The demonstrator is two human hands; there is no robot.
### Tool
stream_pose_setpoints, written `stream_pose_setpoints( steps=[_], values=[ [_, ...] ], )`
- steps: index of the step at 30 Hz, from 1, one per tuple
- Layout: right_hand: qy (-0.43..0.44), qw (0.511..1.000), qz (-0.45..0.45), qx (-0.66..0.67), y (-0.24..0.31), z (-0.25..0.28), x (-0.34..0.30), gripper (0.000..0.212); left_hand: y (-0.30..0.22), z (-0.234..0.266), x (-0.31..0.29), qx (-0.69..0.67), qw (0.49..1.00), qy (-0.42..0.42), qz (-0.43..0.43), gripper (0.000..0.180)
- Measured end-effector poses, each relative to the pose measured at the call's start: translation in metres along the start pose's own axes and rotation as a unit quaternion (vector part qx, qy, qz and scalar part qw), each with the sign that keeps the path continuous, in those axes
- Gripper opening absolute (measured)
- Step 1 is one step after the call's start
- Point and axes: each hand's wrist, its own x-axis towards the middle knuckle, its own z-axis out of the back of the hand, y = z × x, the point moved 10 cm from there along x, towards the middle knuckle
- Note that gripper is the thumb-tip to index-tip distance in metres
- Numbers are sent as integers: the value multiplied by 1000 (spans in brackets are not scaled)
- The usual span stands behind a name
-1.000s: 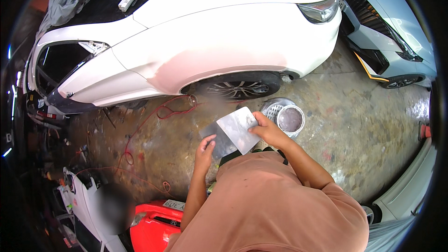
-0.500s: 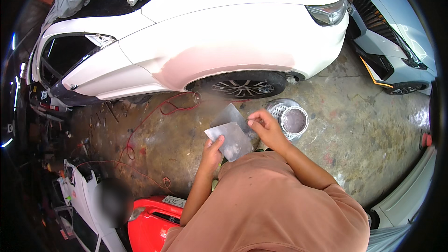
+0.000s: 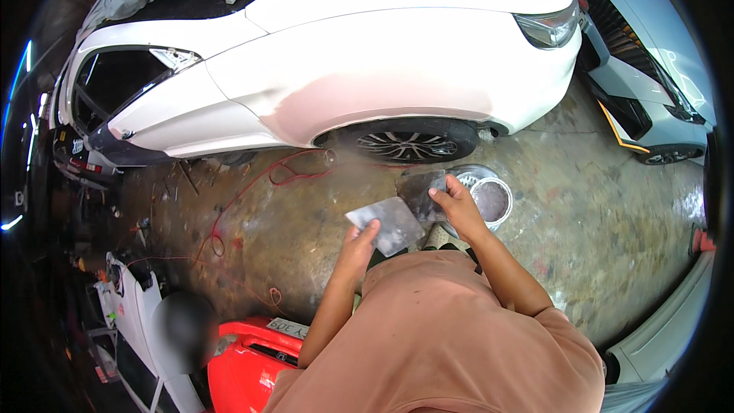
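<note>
Beside the white car [image 3: 413,38], here's the left hand [image 3: 359,248] pinching a pale sheet [image 3: 391,227], the right hand [image 3: 459,208] a dark sheet [image 3: 415,193] near the can [image 3: 508,203], both clear of the pink patch [image 3: 317,103], which looks coated yet unfinished.

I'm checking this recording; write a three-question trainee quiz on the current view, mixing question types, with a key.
1. Multiple choice: which of the person's hands holds the thin, flat, dark grey sheet?
A) only the left
B) only the right
C) neither

2. True or false: the left hand is empty.

3. Fill in: the pinkish patch on the glossy white car borders the arch over its front ____.

Key:
1. B, the right hand.
2. False; it holds a flat, pale grey sheet.
3. wheel.
</note>
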Motion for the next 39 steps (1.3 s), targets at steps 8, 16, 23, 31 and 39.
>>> stream_pose_setpoints(
  steps=[8,16,23,31,39],
  values=[
    [-74,989,-35,124,13,44,-8,22,-26,25,-9,-133,990,-47,-26,42],
    [-112,966,-54,229,-8,74,-9,36,-70,13,5,-173,983,21,-52,62],
    [-154,965,-17,213,-10,76,10,35,-73,-33,32,-95,992,59,64,61],
    [-278,936,27,213,-40,91,36,42,-192,-27,153,120,980,124,-96,46],
    [-371,887,45,272,-65,-40,111,59,-423,-91,299,377,771,259,-443,36]
  ],
)
